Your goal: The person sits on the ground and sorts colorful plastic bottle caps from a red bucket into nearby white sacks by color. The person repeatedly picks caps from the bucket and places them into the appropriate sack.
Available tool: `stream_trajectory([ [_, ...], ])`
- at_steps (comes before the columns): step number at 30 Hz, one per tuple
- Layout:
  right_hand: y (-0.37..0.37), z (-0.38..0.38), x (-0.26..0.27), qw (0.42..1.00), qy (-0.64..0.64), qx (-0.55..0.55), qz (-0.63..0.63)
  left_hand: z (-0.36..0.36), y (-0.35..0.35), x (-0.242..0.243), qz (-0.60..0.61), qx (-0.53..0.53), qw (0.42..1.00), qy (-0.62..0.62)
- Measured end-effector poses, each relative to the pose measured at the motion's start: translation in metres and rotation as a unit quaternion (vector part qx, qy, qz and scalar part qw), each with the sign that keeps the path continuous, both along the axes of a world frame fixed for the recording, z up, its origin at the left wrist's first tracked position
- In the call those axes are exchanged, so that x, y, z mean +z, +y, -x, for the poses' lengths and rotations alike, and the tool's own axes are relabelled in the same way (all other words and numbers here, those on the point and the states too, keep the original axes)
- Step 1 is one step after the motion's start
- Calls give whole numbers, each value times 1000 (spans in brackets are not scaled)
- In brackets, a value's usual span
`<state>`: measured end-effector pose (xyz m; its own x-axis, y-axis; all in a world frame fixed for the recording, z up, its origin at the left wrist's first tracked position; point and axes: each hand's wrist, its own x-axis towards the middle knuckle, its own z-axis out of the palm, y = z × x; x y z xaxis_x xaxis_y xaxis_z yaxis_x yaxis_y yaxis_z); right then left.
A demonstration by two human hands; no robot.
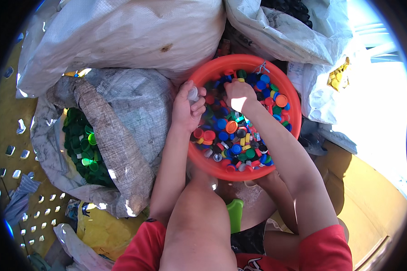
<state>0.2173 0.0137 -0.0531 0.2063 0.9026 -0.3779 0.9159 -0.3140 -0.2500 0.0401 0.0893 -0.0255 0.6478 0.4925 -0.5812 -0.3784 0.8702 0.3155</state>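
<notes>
A round orange-red plastic basin [200,162] stands before my knees, filled with bottle caps [236,149] in blue, red, green, yellow, black and white. At its left rim, my left hand [186,110] is curled around whitish translucent caps [192,94]; how many it holds is hidden by the fingers. My right hand [240,94] reaches down among the caps in the upper part of the basin. Its fingertips are mostly hidden, and a yellow cap [240,80] shows just beyond the knuckles. Whether those fingers grip a cap is not visible.
On the left, an open woven sack [122,149] holds green caps [83,149]. A large full white sack [129,37] bulges behind it. At upper right, another sack [291,34] contains black pieces [290,10], beside a bag of yellow caps [339,76]. A yellow perforated panel [12,135] stands at far left.
</notes>
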Motion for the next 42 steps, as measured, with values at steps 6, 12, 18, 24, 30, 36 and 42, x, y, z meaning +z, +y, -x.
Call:
stream_trajectory([
  [6,-4,-27,0,988,141,-64,21,-16,-5,25,-588,-371,511,505],
  [12,-25,-47,22,929,321,-182,-26,-40,1,14,-572,-527,364,512],
  [18,-18,-32,19,988,144,63,-12,-60,5,-3,-610,-508,323,515],
  [24,7,-7,-3,967,-14,232,100,-67,4,-14,-649,-542,233,481],
  [30,2,-11,-8,967,-44,238,85,-73,5,-15,-641,-554,220,483],
  [36,-9,-24,-11,962,-11,266,63,-56,6,-8,-608,-569,271,482],
  [42,-1,-7,-16,953,-85,285,57,-33,13,13,-562,-595,344,460],
])
